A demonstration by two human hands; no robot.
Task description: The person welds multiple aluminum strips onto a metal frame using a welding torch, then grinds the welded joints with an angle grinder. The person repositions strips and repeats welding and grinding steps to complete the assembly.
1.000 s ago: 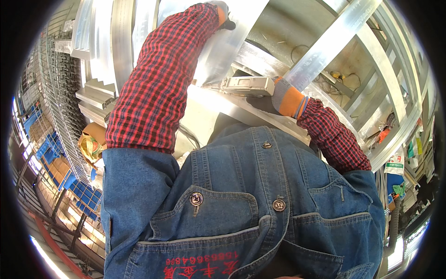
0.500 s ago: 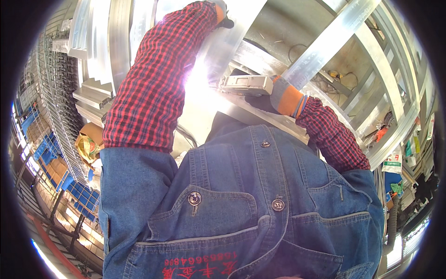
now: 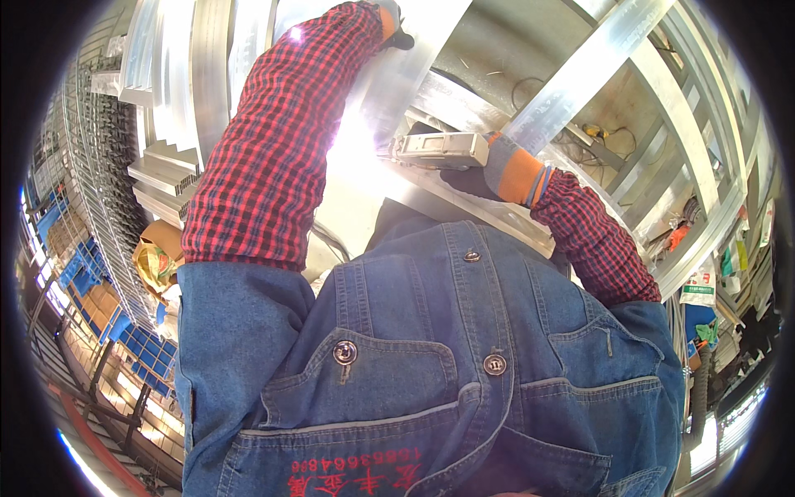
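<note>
My right hand (image 3: 505, 170), in a grey and orange glove, is closed around a boxy, light-metal welding gun (image 3: 439, 151). Its tip points left into a glaring white arc (image 3: 356, 147), which washes out the metal around it. My left arm reaches far forward in a red checked sleeve. At the top edge, my gloved left hand (image 3: 391, 23) rests at a wide, shiny metal profile (image 3: 426, 41). One dark fingertip shows; the other fingers are hidden or cut off. A narrower metal bar (image 3: 489, 211) runs below the gun, close to my body.
Long metal profiles (image 3: 211, 74) lie stacked at the left, beside a wire rack (image 3: 108, 190). Another flat bar (image 3: 588, 74) crosses at the upper right, over a floor with a loose cable (image 3: 621, 145). Bags and clutter (image 3: 704, 286) stand at the far right.
Almost nothing differs. The gun and my right hand have shifted very slightly, and the arc keeps glaring at the same spot. My left hand has hardly moved.
</note>
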